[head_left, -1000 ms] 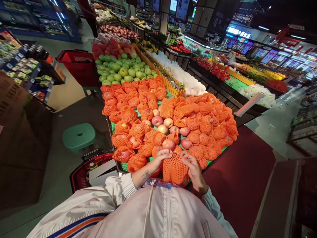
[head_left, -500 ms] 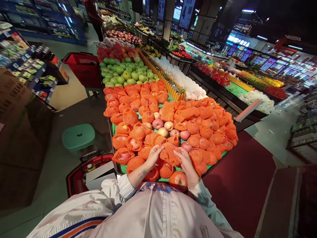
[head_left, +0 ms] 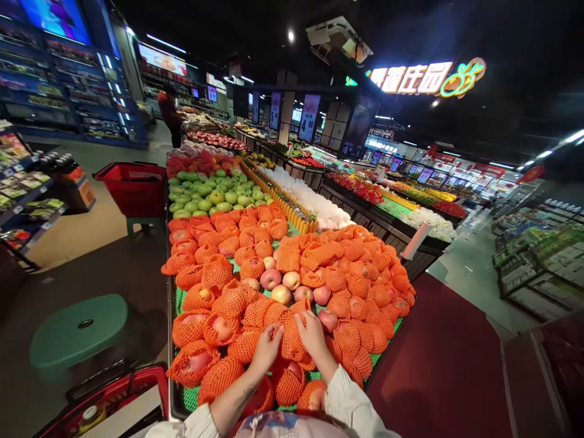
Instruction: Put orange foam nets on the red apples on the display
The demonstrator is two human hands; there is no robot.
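Observation:
My left hand and my right hand are closed on an orange foam fruit net between them, one at each side. The fingertips pinch its edges; whether an apple sits inside I cannot tell. Around them lie many apples in the same orange nets, such as a netted apple to the left and a netted apple nearer my body. Just beyond my hands is a group of bare red and yellow apples. A bare apple rests right of my right hand.
Green apples lie behind the netted ones, beside a yellow picket divider. At left stand a teal stool and a red basket on another stool. A second red basket sits near left. A person stands far back.
The view has tilted up and shifted, so the display appears lower and an illuminated sign shows. My hands stay on the orange net, now farther from my body.

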